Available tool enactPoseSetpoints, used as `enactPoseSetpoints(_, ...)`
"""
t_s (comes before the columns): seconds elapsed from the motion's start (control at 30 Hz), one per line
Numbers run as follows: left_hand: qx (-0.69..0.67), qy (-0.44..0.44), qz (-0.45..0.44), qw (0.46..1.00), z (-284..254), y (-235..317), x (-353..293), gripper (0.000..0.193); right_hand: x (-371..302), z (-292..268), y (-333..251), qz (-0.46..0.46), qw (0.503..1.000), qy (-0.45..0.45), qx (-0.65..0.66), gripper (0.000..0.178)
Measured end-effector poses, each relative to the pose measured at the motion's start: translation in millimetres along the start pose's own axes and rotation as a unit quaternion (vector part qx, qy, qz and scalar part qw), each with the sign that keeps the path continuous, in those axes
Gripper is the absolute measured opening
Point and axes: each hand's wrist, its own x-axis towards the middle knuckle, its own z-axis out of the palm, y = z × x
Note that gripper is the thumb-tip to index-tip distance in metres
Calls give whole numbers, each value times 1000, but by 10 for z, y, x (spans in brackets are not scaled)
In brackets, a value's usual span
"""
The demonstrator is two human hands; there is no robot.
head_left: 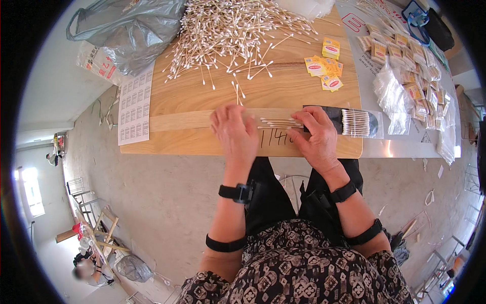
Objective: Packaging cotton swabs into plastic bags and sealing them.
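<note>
- Apparently light, stiff and snappable, the cotton swabs (pixel 277 123) lie on the table (pixel 190 99) between both hands; mid-stick looks the best hold.
- The right hand's (pixel 319 134) fingers bracket their ends; whether either hand, left (pixel 235 134) included, pinches anything, I can't tell.

Left hand (pixel 234 133) and right hand (pixel 315 136): two, near centre, towards 12 and 2 o'clock
Swabs between hands (pixel 277 123): at least three, towards 1 o'clock
Swab row (pixel 356 123): one, past 2 o'clock; sticks too close to count
Loose swab heap (pixel 238 30): one, at 12; beyond counting
Yellow card stack (pixel 331 48): one, at 1
Loose yellow cards (pixel 315 66): at least three, at 1, overlapping
Filled packets (pixel 378 51): dozens, at 2
Grey plastic bag (pixel 147 43): one, at 11
Printed sheet (pixel 135 109): one, at 10
</note>
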Motion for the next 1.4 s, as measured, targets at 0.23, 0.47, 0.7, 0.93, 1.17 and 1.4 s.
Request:
enactPoseSetpoints(0.23,54,-38,-95,993,55,-199,233,13,9,29,39,-16,1000,-3,-23,28)
enactPoseSetpoints(0.47,-13,-19,-6,1000,75,-147,185,12,8,24,47,-20,999,-7,-24,26)
enactPoseSetpoints(0.7,-74,-13,-18,997,121,-197,199,12,10,35,7,-22,1000,1,-14,24)
enactPoseSetpoints(0.93,65,-25,-120,990,151,-68,456,16,-9,24,62,-16,1000,-1,-11,22)
enactPoseSetpoints(1.17,102,-69,-154,980,123,-133,435,3,5,20,62,-20,1000,5,-2,21)
enactPoseSetpoints(1.4,14,-183,-37,982,31,18,394,8,9,20,59,32,999,8,35,18)
